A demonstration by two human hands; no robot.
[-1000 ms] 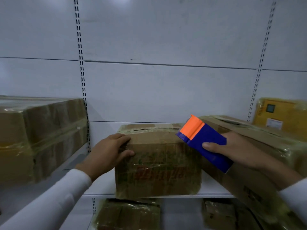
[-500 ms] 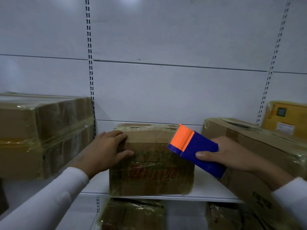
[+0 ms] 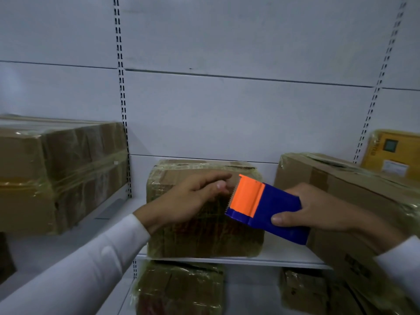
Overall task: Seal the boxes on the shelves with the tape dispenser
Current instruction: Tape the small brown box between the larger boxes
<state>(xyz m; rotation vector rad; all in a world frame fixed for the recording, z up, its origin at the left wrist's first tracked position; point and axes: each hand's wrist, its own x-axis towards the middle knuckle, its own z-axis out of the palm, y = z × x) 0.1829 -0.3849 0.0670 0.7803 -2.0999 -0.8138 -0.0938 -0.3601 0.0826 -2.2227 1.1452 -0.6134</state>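
Nearest the camera, two white sleeves reach in from the lower corners. The right hand [image 3: 318,212] grips the tape dispenser [image 3: 266,208] with the thumb curled over its near blue edge and the fingers wrapped behind, holding it tilted in the air in front of the middle box [image 3: 204,235], its orange toothed end pointing left and slightly up. The left hand [image 3: 188,201] reaches across from the left, its fingers drawn together close to the orange end as if pinching something there; whether any tape lies between the fingertips cannot be told, because that spot is blurred. The middle box, brown cardboard already wrapped in shiny clear film, stands on the white shelf [image 3: 284,253] with its front face near the shelf's edge, and both hands hang in front of its upper half. Just right of it, a larger box [image 3: 341,178] sits angled, its near corner jutting toward the camera behind the right wrist. On the lower level, two more film-wrapped boxes show, one [image 3: 179,289] below the middle box and one [image 3: 318,292] at the lower right. To the left, on a separate shelf section, a big film-wrapped box [image 3: 61,173] stands well apart from the hands. Far right, a yellow package [image 3: 393,153] with a label rests behind the angled box. Behind everything, the white back panel [image 3: 227,110] carries slotted uprights.
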